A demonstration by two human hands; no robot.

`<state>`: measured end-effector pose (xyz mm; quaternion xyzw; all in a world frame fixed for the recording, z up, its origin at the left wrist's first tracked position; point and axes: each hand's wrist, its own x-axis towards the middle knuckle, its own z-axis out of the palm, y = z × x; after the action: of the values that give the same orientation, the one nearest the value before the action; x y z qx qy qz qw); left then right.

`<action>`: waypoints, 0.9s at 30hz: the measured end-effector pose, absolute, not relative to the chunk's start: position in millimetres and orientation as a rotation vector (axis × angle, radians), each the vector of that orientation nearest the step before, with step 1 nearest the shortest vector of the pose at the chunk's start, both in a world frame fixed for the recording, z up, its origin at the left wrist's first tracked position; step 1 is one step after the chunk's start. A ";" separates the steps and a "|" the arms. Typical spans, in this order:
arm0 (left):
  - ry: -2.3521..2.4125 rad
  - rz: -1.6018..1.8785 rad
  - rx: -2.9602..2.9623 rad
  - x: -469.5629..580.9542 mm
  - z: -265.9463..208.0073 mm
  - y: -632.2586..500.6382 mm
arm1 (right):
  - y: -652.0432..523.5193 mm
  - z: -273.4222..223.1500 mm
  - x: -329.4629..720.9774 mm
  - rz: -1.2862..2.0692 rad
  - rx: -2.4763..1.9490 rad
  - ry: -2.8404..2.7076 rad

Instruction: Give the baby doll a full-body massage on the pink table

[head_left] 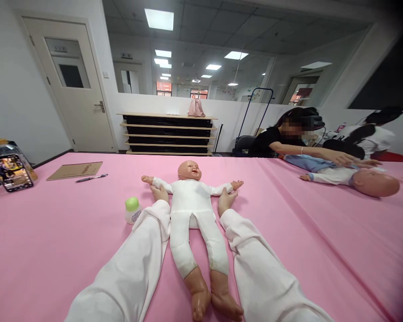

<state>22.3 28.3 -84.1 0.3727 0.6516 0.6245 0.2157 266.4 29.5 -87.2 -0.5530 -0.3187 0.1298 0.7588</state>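
A baby doll (192, 201) with a white cloth body lies face up on the pink tablecloth (275, 223), its head pointing away from me and its arms stretched out sideways. My left hand (160, 193) is closed round the doll's forearm on the left side. On the other side, my right hand (226, 200) grips the opposite forearm, thumb up beside the doll's wrist. The undersides of both hands are hidden. Close to my left sleeve stands a small white bottle (133, 212) with a light green cap.
A brown notebook (74, 170) and a pen (92, 178) lie at the back left. A lit phone (10, 172) leans against a bottle at the left edge. At the right, a co-worker (289, 132) reaches over another doll (342, 174) in blue and white clothes.
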 end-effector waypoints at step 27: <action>1.764 1.613 1.727 35.8 -80.2 23.4 | 19.6 -82.1 243.6 0.376 -1.053 -1.243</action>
<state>35.8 23.4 -80.2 0.5829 0.5954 0.5444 0.0964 243.6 19.6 -82.1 -0.4673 -0.5516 0.1667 0.6705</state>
